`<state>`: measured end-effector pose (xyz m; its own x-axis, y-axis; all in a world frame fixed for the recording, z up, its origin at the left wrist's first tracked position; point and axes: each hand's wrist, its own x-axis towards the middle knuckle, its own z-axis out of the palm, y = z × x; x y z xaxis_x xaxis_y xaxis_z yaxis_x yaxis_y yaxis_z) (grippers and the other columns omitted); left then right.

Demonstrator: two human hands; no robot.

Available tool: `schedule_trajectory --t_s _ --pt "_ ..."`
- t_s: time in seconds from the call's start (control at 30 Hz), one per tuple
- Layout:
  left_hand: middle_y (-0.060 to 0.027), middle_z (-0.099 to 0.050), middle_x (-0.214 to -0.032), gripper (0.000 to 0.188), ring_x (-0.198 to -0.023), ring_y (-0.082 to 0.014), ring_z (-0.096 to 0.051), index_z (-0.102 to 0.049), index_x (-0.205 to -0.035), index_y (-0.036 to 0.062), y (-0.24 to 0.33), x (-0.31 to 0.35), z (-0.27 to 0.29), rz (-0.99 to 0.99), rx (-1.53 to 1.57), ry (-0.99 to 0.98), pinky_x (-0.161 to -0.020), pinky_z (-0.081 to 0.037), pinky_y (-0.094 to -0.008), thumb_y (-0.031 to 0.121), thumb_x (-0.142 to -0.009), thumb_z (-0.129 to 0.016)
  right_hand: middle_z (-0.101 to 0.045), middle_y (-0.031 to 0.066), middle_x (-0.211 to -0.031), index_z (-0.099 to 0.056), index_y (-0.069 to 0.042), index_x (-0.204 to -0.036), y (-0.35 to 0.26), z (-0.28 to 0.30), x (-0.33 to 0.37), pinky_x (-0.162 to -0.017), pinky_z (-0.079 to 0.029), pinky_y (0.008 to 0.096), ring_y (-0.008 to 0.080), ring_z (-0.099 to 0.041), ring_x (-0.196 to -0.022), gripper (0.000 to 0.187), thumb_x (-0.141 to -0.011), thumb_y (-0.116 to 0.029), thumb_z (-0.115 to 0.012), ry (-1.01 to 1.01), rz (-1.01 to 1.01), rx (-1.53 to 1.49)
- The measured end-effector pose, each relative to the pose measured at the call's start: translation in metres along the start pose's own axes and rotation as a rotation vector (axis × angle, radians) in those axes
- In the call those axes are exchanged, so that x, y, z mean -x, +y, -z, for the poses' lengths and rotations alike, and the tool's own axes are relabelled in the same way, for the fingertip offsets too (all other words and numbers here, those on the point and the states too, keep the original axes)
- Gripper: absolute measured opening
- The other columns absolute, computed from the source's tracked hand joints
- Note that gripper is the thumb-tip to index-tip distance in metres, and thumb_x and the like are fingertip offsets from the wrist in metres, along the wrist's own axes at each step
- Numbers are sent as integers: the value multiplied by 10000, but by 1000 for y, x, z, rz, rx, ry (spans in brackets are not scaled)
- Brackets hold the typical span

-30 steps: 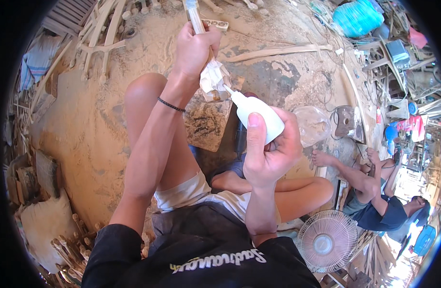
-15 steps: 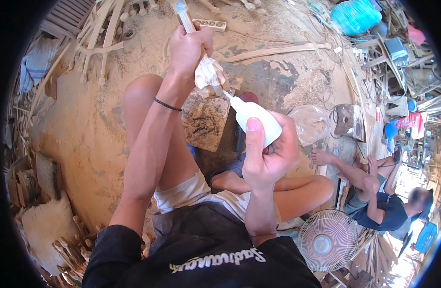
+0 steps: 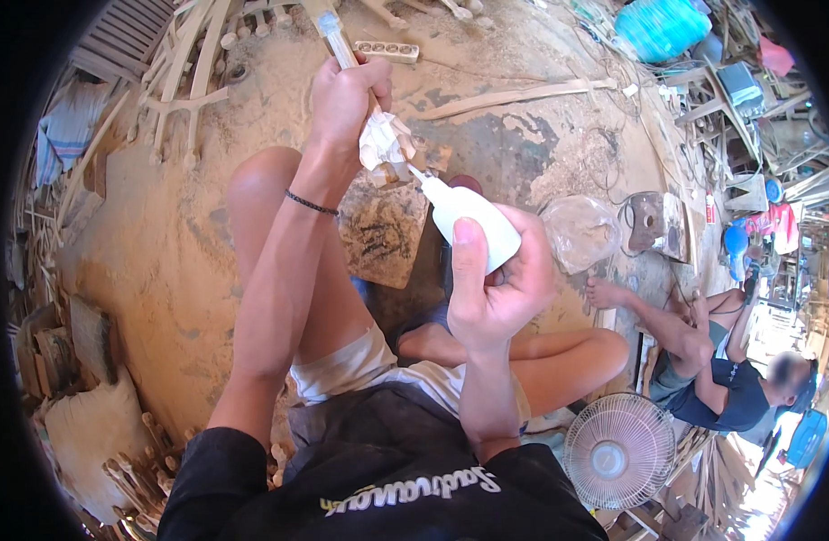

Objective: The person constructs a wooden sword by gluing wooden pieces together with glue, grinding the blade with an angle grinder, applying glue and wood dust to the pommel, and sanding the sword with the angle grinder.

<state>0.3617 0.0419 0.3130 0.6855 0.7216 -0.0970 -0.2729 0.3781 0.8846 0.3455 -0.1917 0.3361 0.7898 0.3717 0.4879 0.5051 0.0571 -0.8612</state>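
Note:
My left hand (image 3: 347, 97) is closed round a long, narrow wooden piece (image 3: 340, 47), held out in front of me at a tilt. Clear tape or film seems to cover part of its upper stretch. Below the fist, its near end carries a pale, crumpled, many-sided part (image 3: 383, 144) with brown edges. My right hand (image 3: 509, 279) grips a white squeeze bottle (image 3: 478, 224), thumb along its side. The bottle's thin nozzle points up and left, its tip at or very near the brown edge of that end; contact is hard to tell. Fingers behind the bottle are partly hidden.
Beneath my hands stands a worn wooden block (image 3: 383, 239). A power strip (image 3: 386, 51) and a long wood strip (image 3: 523, 97) lie beyond. To the right are a clear plastic bag (image 3: 579, 234), a fan (image 3: 617, 451) and a seated person (image 3: 726, 383). Carved wooden pieces (image 3: 184, 90) lie far left.
The squeeze bottle and my right hand have shifted slightly left and up. The wooden piece has also moved slightly left, still in my left hand.

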Motion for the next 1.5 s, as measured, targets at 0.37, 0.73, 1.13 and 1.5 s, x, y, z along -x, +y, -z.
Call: schedule_trajectory --t_s 0.37,0.73,1.13,1.5 --pt "-33 -502 -784 243 -580 -116 -456 -451 -1016 67 -4 -2 -5 20 10 47 -530 -336 -286 4 -927 -669 -733 34 -876 -669 33 -1129 6 1 4 -580 -447 189 26 -611 -700 228 -976 -79 -796 28 -72 -83" --pt "-11 -511 -776 137 -627 -132 -465 -524 -939 90 -24 -30 21 147 -34 -50 -575 -364 -308 35 -871 -629 -725 40 -1225 -633 -46 -1407 166 61 51 -807 -524 266 117 -653 -1062 366 -1105 -251 -659 176 -704 -639" --pt "31 -492 -790 108 -563 -55 -394 -535 -1024 95 -57 -83 82 162 -97 -203 -523 -313 -256 87 -997 -639 -746 161 -1066 -655 -61 -1152 404 101 169 -906 -564 454 359 -738 -1041 298 -885 -16 -780 271 -643 648" --pt "29 -455 -752 103 -544 -50 -363 -580 -1030 59 -36 -58 58 -32 -236 39 -494 -251 -236 30 -938 -613 -694 286 -1246 -676 28 -1189 439 241 52 -1003 -538 515 456 -643 -1228 275 -924 0 -606 422 -664 939"
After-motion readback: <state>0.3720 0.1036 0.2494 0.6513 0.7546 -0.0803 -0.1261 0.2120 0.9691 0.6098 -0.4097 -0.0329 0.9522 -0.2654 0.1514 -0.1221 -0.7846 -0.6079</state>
